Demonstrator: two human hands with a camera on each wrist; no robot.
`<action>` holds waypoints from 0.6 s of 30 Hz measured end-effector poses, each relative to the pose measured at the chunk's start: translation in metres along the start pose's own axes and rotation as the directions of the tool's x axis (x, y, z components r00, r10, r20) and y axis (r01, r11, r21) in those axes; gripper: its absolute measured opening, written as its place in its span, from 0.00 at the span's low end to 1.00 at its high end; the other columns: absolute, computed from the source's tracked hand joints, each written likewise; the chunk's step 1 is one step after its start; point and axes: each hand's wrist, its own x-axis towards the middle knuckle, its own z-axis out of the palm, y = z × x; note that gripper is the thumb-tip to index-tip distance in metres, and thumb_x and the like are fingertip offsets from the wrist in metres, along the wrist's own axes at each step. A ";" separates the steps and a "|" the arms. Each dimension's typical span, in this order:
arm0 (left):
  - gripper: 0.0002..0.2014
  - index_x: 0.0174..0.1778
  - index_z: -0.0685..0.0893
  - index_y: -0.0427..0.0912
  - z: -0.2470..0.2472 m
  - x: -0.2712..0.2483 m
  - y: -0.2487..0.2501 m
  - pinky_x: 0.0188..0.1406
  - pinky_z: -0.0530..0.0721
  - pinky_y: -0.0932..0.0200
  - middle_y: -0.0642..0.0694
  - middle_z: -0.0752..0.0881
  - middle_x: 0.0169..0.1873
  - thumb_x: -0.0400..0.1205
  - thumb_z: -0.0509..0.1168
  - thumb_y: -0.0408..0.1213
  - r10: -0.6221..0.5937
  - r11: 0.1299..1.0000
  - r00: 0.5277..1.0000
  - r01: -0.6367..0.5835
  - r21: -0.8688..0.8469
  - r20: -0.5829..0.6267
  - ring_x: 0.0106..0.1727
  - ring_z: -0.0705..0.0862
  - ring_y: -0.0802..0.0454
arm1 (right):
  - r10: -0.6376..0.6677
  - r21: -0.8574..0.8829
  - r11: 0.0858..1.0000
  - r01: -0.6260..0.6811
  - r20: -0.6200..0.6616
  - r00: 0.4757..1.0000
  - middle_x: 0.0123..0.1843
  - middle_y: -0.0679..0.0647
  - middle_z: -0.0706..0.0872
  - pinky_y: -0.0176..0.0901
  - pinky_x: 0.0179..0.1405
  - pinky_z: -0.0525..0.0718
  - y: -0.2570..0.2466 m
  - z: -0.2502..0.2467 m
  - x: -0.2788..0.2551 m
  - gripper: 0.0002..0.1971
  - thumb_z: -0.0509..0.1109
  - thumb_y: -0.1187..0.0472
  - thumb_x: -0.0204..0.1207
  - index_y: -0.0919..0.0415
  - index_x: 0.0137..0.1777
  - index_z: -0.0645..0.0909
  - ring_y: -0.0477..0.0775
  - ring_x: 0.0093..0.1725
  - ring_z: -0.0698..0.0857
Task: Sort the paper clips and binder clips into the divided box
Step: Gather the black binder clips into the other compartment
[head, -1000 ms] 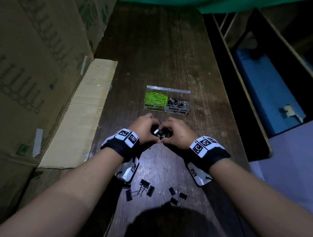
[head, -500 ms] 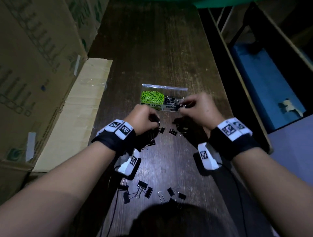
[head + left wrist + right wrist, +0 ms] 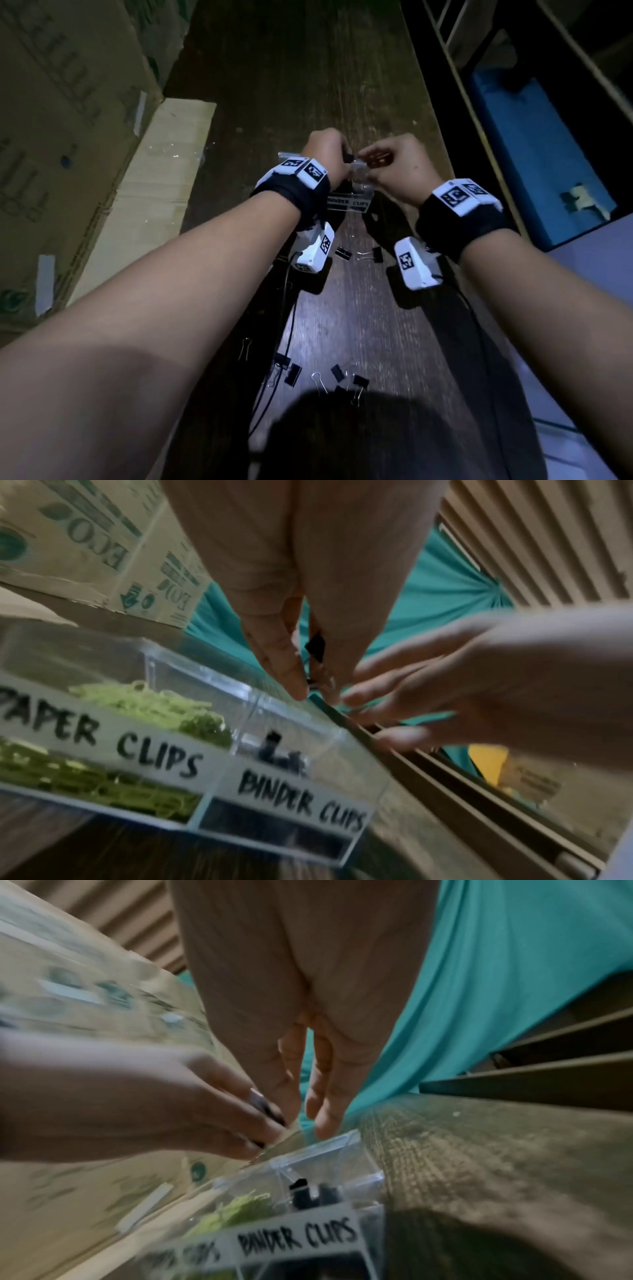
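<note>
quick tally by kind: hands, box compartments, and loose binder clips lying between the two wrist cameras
hands: 2, left hand and right hand
box compartments: 2
loose binder clips between the wrist cameras: 2
total: 6

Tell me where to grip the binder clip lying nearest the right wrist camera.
Pinch the binder clip by its black body, coming down from above with thumb and finger on its two long edges. It lies flat on the table with its wire handles pointing left. Those thin loops would likely slip, while the body looks like the firmer hold.
</note>
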 end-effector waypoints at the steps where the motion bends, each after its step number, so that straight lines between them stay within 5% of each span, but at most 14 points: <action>1: 0.12 0.50 0.87 0.39 0.004 -0.001 0.002 0.53 0.85 0.52 0.40 0.88 0.51 0.72 0.74 0.37 0.009 1.000 0.999 -0.010 0.024 0.040 0.51 0.86 0.45 | -0.017 -0.008 1.000 0.017 -0.001 1.000 0.43 0.51 0.89 0.45 0.54 0.87 0.003 -0.004 -0.012 0.11 0.78 0.67 0.66 0.56 0.48 0.88 0.47 0.44 0.87; 5: 0.17 0.58 0.85 0.40 0.001 -0.022 -0.006 0.58 0.84 0.52 0.40 0.88 0.55 0.73 0.73 0.38 0.069 0.993 0.995 -0.075 0.088 0.078 0.56 0.85 0.44 | -0.064 -0.060 0.994 0.087 0.308 0.949 0.46 0.48 0.88 0.43 0.49 0.85 0.009 -0.004 -0.087 0.13 0.74 0.68 0.69 0.52 0.50 0.86 0.49 0.45 0.87; 7: 0.16 0.57 0.85 0.44 -0.008 -0.046 -0.019 0.57 0.84 0.52 0.43 0.88 0.55 0.74 0.72 0.40 0.098 0.986 0.991 -0.108 0.126 0.089 0.56 0.85 0.46 | -0.085 -0.101 0.982 0.162 0.532 0.843 0.48 0.43 0.83 0.44 0.48 0.85 0.014 0.005 -0.127 0.14 0.78 0.55 0.67 0.48 0.53 0.85 0.44 0.46 0.85; 10: 0.17 0.56 0.85 0.47 -0.025 -0.095 -0.049 0.49 0.80 0.59 0.48 0.88 0.50 0.73 0.74 0.44 0.058 0.982 0.958 -0.105 0.156 0.281 0.51 0.85 0.52 | -0.059 -0.156 0.956 0.250 0.730 0.681 0.53 0.36 0.74 0.42 0.52 0.83 0.014 0.020 -0.168 0.32 0.75 0.35 0.59 0.39 0.64 0.76 0.40 0.51 0.78; 14: 0.28 0.59 0.82 0.55 -0.047 -0.166 -0.093 0.55 0.82 0.48 0.46 0.80 0.51 0.65 0.72 0.62 -0.048 0.958 0.909 -0.076 0.277 0.414 0.55 0.80 0.47 | -0.155 -0.193 0.849 0.491 0.798 0.582 0.60 0.41 0.67 0.40 0.44 0.81 0.005 0.029 -0.208 0.43 0.72 0.27 0.56 0.34 0.72 0.62 0.42 0.52 0.74; 18: 0.48 0.75 0.63 0.57 -0.052 -0.247 -0.119 0.63 0.78 0.45 0.46 0.70 0.68 0.61 0.54 0.81 -0.192 0.876 0.941 0.037 0.481 0.278 0.68 0.69 0.46 | -0.235 -0.262 0.684 0.681 0.805 0.545 0.62 0.50 0.69 0.43 0.41 0.79 0.005 0.038 -0.243 0.43 0.59 0.22 0.64 0.43 0.75 0.58 0.49 0.54 0.75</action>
